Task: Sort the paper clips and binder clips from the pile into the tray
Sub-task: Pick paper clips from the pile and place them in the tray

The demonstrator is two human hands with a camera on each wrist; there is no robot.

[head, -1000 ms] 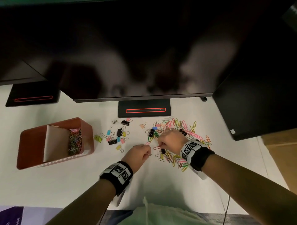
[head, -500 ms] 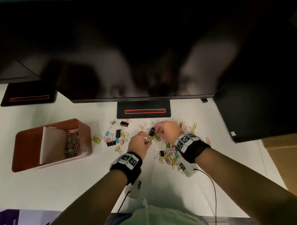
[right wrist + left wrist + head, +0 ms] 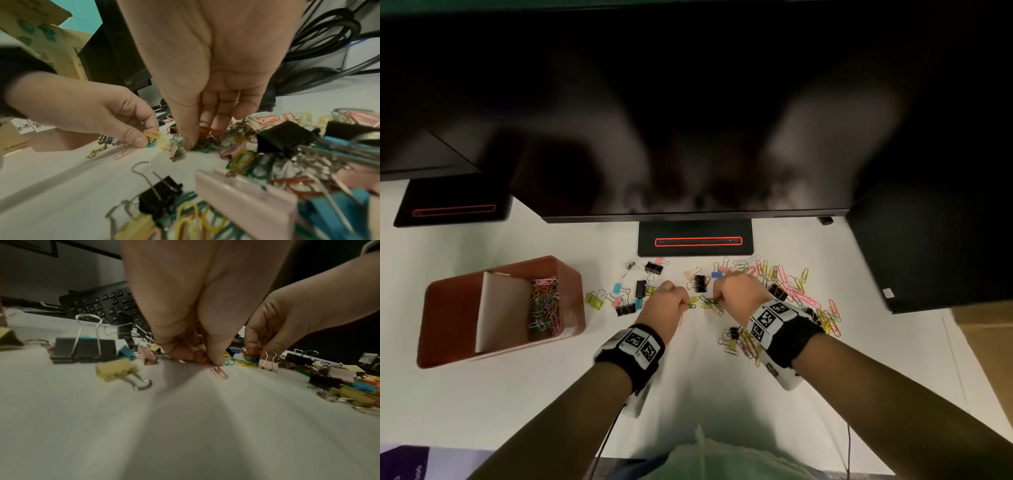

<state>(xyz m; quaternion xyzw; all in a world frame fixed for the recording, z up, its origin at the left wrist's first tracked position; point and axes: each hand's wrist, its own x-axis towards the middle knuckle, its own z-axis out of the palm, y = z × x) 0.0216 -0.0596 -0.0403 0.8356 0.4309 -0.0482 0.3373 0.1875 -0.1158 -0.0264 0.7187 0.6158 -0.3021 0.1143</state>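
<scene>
A red-brown tray [image 3: 448,308] with a white divider sits at the left; its right compartment holds several coloured paper clips [image 3: 543,308], the left one looks bare. The mixed pile [image 3: 784,284] of paper clips and binder clips lies in front of the monitor stand. My left hand [image 3: 686,303] pinches paper clips at the pile's left edge: a yellow one [image 3: 154,134] and a pinkish one [image 3: 219,372] show. My right hand [image 3: 717,300] reaches thumb and fingers [image 3: 188,142] down into green clips and holds orange paper clips [image 3: 208,130] under its fingers.
Sorted-out binder clips [image 3: 626,298] lie between tray and hands. A black monitor stand base [image 3: 695,241] is just behind the pile, with monitors overhanging. A black case [image 3: 928,246] stands at the right, a cardboard box [image 3: 989,342] beyond it. A keyboard [image 3: 102,305] lies behind.
Both hands have moved away from me, deeper into the pile, and closer together. They now pinch at the clips beside a black binder clip.
</scene>
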